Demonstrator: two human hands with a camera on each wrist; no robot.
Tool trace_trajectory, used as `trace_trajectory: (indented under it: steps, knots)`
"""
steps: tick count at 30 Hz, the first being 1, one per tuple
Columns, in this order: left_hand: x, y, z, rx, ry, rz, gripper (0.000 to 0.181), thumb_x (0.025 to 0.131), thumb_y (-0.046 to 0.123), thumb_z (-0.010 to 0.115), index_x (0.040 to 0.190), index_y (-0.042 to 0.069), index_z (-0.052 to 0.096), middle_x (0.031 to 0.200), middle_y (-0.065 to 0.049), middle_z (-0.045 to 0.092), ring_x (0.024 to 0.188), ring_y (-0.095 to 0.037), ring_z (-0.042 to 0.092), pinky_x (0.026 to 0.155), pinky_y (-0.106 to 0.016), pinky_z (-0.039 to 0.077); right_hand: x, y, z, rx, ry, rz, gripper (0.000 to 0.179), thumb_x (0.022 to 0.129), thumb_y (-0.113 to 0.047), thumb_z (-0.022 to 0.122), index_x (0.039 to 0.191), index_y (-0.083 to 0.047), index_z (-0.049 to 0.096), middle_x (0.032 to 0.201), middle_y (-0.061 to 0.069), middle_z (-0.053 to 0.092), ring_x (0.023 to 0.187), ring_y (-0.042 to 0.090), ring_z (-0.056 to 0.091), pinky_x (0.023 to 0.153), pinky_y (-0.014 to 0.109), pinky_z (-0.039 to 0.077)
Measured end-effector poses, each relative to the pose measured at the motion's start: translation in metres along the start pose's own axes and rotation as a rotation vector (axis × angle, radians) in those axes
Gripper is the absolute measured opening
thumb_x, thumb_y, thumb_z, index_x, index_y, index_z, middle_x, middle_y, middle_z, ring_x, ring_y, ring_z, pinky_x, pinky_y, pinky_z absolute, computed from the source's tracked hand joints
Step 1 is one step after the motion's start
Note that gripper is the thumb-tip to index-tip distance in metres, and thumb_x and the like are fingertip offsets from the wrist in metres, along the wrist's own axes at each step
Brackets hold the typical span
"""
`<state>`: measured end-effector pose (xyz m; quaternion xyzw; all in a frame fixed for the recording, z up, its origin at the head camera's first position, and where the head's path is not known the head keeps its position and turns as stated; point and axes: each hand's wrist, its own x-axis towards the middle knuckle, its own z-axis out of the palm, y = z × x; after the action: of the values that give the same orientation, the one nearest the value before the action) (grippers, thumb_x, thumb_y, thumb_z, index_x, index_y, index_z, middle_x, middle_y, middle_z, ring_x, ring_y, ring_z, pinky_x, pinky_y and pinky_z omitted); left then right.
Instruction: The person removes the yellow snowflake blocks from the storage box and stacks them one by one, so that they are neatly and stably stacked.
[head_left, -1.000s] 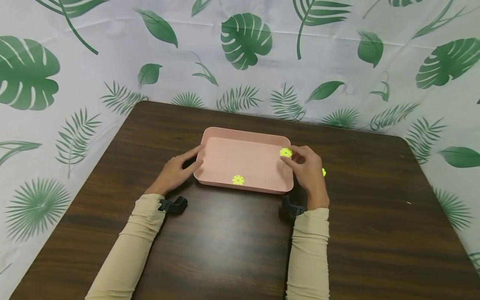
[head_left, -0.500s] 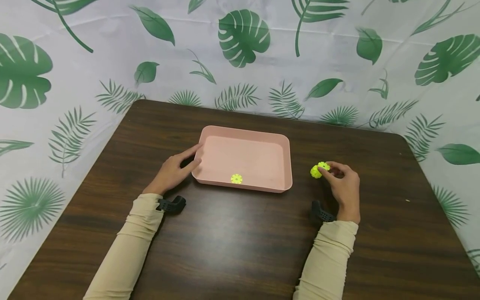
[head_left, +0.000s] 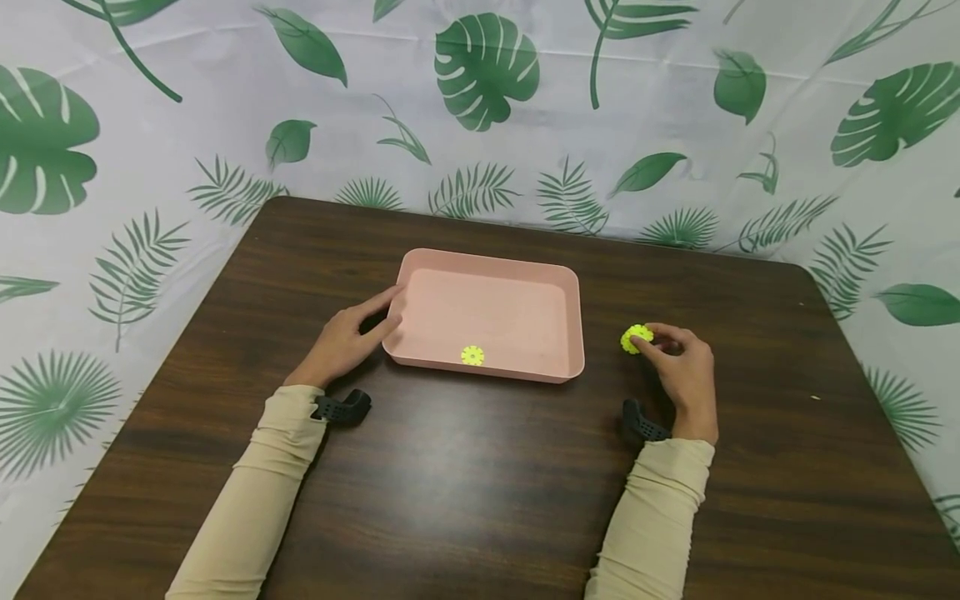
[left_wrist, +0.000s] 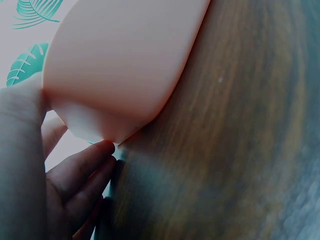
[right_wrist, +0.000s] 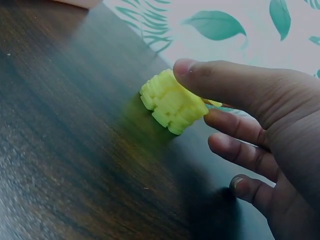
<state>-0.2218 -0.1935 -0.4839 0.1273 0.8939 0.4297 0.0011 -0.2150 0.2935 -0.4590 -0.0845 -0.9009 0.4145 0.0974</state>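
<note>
My left hand [head_left: 337, 343] holds the left end of a pink rectangular tray [head_left: 487, 312], its thumb at the rim. In the left wrist view, fingers [left_wrist: 82, 172] touch the outside of the tray's wall [left_wrist: 125, 55]. A yellow-green notched disc [head_left: 472, 356] lies in the tray by its near side. Right of the tray, my right hand [head_left: 684, 375] pinches a small stack of the same notched discs [head_left: 634, 338] low over the table. In the right wrist view, the thumb lies along the stack [right_wrist: 172, 102], the index finger behind it; the other fingers are loosely bent.
A dark wood-grain table [head_left: 435, 500] carries everything. Behind it hangs a white cloth [head_left: 562, 83] with green leaves. A tiny pale fleck [head_left: 815, 397] lies on the table at the right. Black wrist cameras are worn on both wrists.
My right hand has moved right, from the tray's right end, carrying a disc to the discs on the table; that disc now overlaps them more closely. My left hand stays at the tray.
</note>
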Motion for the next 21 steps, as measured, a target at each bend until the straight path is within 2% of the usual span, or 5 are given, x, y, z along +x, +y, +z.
trace_trajectory:
  steps: [13, 18, 21]
  knots:
    - [0.0003, -0.003, 0.0002, 0.002, -0.002, 0.001, 0.06, 0.104, 0.055, 0.054, 0.161, 0.041, 0.037, 0.162, -0.003, 0.041, 0.148, -0.032, 0.041, 0.118, -0.061, 0.032, 0.0011, 0.0015, 0.0015, -0.001, -0.015, 0.007, 0.046, 0.095, -0.031, 0.079, 0.128, 0.0, 0.072, 0.12, 0.014, 0.061, 0.097, 0.019, 0.053, 0.076, 0.023, 0.043]
    - [0.0006, -0.0038, 0.0005, -0.003, 0.001, 0.01, 0.06, 0.104, 0.054, 0.054, 0.16, 0.042, 0.037, 0.162, -0.003, 0.041, 0.147, -0.032, 0.041, 0.117, -0.061, 0.033, 0.0018, 0.0012, 0.0004, 0.013, -0.024, 0.004, 0.047, 0.094, -0.031, 0.079, 0.128, 0.0, 0.072, 0.12, 0.015, 0.061, 0.093, 0.017, 0.052, 0.072, 0.022, 0.043]
    - [0.0009, -0.0038, 0.0008, -0.004, 0.0, 0.015, 0.06, 0.104, 0.054, 0.054, 0.16, 0.042, 0.037, 0.162, -0.003, 0.042, 0.147, -0.032, 0.042, 0.117, -0.061, 0.033, 0.0013, 0.0002, -0.0002, 0.02, -0.002, -0.009, 0.048, 0.093, -0.032, 0.08, 0.129, -0.001, 0.072, 0.12, 0.016, 0.063, 0.091, 0.014, 0.053, 0.071, 0.022, 0.043]
